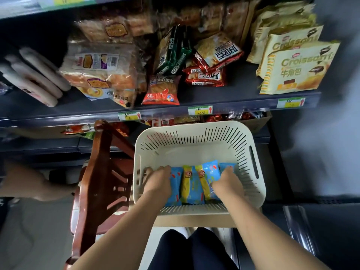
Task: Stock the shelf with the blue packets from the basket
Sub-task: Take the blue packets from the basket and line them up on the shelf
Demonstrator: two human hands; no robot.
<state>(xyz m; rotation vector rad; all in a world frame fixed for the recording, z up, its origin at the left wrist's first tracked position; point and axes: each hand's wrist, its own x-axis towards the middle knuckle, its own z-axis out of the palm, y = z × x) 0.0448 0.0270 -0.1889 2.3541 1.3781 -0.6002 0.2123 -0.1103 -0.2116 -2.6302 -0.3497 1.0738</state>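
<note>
Blue packets (pixel 212 174) sit side by side in the cream basket (pixel 194 151), long axes near-to-far. Left hand (pixel 157 182) and right hand (pixel 227 181) bracket the row, fingers (pixel 228 170) curled over the end packets.

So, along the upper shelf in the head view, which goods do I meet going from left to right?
Pale long rolls → clear bread bags → red-orange bread packet → red foil packets → yellow Croissant bags.

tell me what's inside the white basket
Four blue packets lie side by side in the basket, left hand and right hand on the outer ones. Anything beneath them is covered.
</note>
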